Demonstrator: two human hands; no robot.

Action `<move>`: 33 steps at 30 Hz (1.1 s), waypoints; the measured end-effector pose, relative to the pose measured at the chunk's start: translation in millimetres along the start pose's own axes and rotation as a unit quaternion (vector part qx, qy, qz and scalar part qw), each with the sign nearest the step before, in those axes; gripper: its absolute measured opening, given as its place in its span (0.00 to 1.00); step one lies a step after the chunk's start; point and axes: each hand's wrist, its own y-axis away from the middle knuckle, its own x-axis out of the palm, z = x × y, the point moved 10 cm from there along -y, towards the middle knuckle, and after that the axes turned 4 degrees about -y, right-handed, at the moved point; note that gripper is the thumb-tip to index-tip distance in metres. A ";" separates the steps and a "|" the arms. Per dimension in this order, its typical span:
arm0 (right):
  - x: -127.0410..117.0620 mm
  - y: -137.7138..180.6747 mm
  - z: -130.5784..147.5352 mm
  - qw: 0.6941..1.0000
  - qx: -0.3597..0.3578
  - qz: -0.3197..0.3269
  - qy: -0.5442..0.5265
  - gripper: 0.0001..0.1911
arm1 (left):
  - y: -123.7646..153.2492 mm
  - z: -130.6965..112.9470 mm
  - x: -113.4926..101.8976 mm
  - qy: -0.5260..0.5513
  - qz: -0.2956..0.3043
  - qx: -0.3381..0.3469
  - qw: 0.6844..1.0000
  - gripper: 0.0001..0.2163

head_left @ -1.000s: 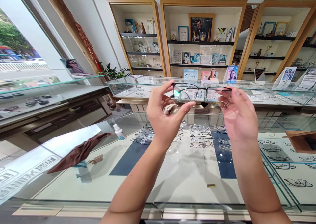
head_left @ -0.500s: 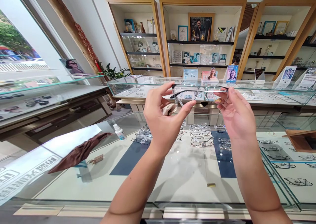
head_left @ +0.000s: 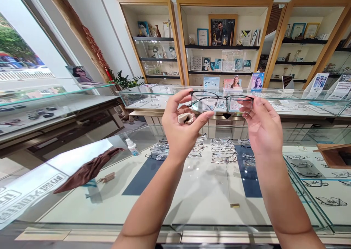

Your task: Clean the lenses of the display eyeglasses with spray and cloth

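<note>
I hold a pair of black thin-framed glasses (head_left: 221,103) up in front of me with both hands, above a glass display counter (head_left: 115,194). My left hand (head_left: 182,126) pinches the left end of the frame between thumb and forefinger, and a small crumpled beige cloth (head_left: 185,118) is tucked in its palm. My right hand (head_left: 263,126) grips the right end of the frame with its fingertips.
On the counter's glass top lie a brown cloth (head_left: 87,170), a small white bottle (head_left: 133,146) and a small tag (head_left: 108,176). Rows of glasses (head_left: 222,152) lie inside the case. A wooden tray (head_left: 333,155) sits at the right. More counters and wall shelves stand behind.
The glasses have tilted slightly in my hands, and my left thumb has shifted along the frame. Both hands stay raised in the same place.
</note>
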 end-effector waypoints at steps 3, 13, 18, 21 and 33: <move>0.7 -0.8 -0.3 1.000 -0.007 0.008 0.010 0.13 | -0.1 11.4 6.0 0.062 0.007 -0.004 0.998 0.30; 0.6 -5.1 -8.7 1.000 -0.002 0.021 0.014 0.10 | 3.5 24.3 8.5 0.147 -0.020 -0.058 0.987 0.29; -1.2 -7.1 -13.1 0.999 0.006 0.030 0.015 0.11 | 5.7 18.8 6.5 0.161 -0.038 -0.084 0.983 0.28; 0.9 -5.7 -11.4 1.000 0.003 0.029 0.009 0.10 | 5.9 21.4 8.0 0.184 -0.039 -0.122 0.975 0.29; 15.0 -3.2 0.8 0.994 -0.074 0.078 0.018 0.12 | 16.3 51.6 48.9 0.402 0.035 -0.332 0.853 0.28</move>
